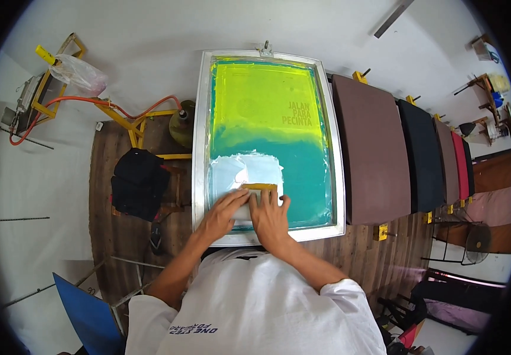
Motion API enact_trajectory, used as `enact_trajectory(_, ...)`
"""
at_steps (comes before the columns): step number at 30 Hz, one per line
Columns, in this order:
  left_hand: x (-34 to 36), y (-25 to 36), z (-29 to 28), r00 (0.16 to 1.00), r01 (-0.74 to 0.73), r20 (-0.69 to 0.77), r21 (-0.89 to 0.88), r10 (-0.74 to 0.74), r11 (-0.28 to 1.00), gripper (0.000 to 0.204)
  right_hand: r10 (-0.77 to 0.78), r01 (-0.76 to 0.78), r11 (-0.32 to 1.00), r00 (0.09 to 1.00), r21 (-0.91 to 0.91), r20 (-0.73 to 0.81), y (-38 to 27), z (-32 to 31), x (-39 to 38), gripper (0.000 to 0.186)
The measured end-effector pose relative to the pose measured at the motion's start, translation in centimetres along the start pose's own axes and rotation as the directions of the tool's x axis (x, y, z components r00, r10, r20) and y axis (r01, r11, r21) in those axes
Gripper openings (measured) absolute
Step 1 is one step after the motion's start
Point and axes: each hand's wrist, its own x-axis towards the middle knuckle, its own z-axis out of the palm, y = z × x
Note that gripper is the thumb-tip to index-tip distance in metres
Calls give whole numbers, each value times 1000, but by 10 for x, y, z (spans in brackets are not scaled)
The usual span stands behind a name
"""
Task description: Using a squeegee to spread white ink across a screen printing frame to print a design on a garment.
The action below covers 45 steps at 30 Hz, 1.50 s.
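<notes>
A screen-printing frame (339, 183) with a pale metal rim lies in front of me. Its mesh is yellow-green at the far end and teal nearer to me, with lettering at the upper right. White ink (264, 167) covers a patch of the near left mesh. Both my hands grip a squeegee (259, 186) with an amber strip along its far edge, at the near side of the ink. My left hand (217, 216) is closed on its left part, my right hand (270, 219) on its right part. My fingers hide much of the squeegee.
To the right stands a row of cloth-covered printing boards (371, 148) on yellow supports. Dark folded cloth (140, 183) sits on a stand at the left. Behind it are a gas cylinder (181, 127) and an orange hose (90, 99). A blue panel (87, 310) leans at the lower left.
</notes>
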Motion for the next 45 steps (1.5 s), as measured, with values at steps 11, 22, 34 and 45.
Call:
enact_trajectory(11, -24, 15, 18, 993, 120, -31, 127, -117, 985, 67, -156, 136, 983, 974, 125, 167, 6, 9, -23, 47)
enact_trajectory(22, -9, 50, -3, 993, 117, -41, 336, -110, 935, 59, -172, 116, 927, 977, 357, 128, 31, -3, -8, 63)
enact_trajectory(34, -12, 47, 24, 992, 114, -1, 496, -130, 861, 47, -146, 84, 879, 985, 470, 95, 38, 28, -25, 66)
enact_trajectory(45, 48, 29, -31, 998, 57, -35, 146, -52, 988, 54, -93, 7, 888, 982, 459, 166, 53, -13, 41, 53)
